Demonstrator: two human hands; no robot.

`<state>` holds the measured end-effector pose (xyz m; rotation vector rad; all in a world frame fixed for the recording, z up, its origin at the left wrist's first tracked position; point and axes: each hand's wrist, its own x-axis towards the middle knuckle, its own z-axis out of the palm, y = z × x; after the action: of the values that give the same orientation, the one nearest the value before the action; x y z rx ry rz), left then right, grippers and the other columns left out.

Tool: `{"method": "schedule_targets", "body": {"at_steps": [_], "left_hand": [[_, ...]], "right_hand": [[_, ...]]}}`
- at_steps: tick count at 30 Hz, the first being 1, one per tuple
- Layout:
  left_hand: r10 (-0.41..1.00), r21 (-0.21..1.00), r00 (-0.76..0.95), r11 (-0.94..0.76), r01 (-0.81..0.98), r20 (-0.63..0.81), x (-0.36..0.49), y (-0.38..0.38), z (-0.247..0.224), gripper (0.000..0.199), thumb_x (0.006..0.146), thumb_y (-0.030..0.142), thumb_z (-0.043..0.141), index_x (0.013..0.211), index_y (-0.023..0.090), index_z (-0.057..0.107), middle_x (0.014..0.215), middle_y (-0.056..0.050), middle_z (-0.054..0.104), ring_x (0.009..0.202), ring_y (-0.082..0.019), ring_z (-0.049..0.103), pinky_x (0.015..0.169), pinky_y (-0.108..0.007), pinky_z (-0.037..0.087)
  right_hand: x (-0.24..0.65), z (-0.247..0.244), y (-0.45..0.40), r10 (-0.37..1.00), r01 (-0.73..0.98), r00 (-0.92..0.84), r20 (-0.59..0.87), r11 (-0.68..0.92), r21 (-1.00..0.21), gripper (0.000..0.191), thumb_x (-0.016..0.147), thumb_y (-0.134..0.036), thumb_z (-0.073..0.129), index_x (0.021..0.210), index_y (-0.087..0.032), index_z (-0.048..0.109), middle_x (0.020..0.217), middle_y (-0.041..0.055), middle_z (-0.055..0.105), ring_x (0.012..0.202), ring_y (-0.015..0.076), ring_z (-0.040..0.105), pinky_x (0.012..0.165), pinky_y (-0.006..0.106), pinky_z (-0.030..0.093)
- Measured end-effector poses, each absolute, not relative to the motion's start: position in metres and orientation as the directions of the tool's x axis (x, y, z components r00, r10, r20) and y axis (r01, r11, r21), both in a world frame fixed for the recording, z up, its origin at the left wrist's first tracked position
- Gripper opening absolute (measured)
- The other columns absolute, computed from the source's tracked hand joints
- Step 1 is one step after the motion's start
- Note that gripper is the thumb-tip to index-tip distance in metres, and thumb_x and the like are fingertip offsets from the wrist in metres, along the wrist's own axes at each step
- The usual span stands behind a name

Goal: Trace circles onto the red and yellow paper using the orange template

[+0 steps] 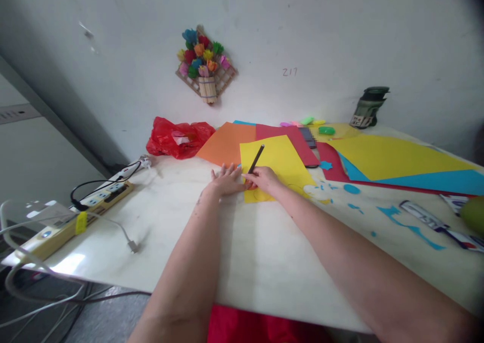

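A yellow sheet (280,156) lies on the white table, partly over an orange sheet (223,144) and a red sheet (272,131). My right hand (263,179) is closed round a dark pencil (257,156) that leans up to the right, its lower end hidden by the fingers. My left hand (227,180) rests with its fingers spread at the sheet's left edge, close to the right hand. A small orange-red piece shows between the two hands. Faint curved outlines are visible on the yellow sheet near its lower edge.
A red plastic bag (177,139) sits at the back left, beyond a power strip (75,222) with cables. Blue scraps (412,224), a glue tube (421,215) and more coloured sheets (401,156) lie right. A green bottle (368,109) stands at the back.
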<state>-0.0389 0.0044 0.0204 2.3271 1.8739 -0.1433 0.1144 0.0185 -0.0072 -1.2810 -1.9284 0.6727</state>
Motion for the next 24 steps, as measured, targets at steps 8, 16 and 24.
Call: {"method": "schedule_targets", "body": {"at_steps": [8,16,24], "left_hand": [[0.962,0.056,0.206,-0.199,0.978,-0.179,-0.037,0.003,0.023,0.075,0.067,0.066,0.026,0.131,0.032,0.004,0.137,0.004,-0.004,0.121,-0.029,-0.012,0.089,-0.059,-0.003],[0.961,0.062,0.211,-0.203,0.977,-0.178,-0.038,0.004,0.022,0.077,0.065,0.067,0.027,0.13,0.033,0.004,0.137,0.005,-0.005,0.121,-0.029,-0.013,0.089,-0.06,-0.003],[0.961,0.058,0.201,-0.193,0.979,-0.191,-0.037,0.003,0.023,0.077,0.066,0.068,0.027,0.13,0.033,0.004,0.136,0.005,-0.006,0.12,-0.029,-0.013,0.089,-0.059,-0.003]], "right_hand": [[0.115,-0.012,0.022,0.923,0.551,-0.263,0.282,0.383,-0.741,0.03,0.07,-0.043,0.049,0.072,-0.016,0.063,0.059,0.003,0.063,0.054,0.0114,0.058,0.055,0.022,0.046],[0.117,-0.017,0.027,0.908,0.542,-0.287,0.305,0.416,-0.73,0.034,0.071,-0.046,0.046,0.074,-0.017,0.062,0.061,0.0027,0.063,0.053,0.0105,0.058,0.054,0.021,0.045],[0.117,-0.014,0.025,0.912,0.548,-0.274,0.306,0.409,-0.73,0.032,0.071,-0.044,0.047,0.071,-0.016,0.062,0.057,0.0022,0.062,0.052,0.0106,0.058,0.053,0.021,0.045]]}}
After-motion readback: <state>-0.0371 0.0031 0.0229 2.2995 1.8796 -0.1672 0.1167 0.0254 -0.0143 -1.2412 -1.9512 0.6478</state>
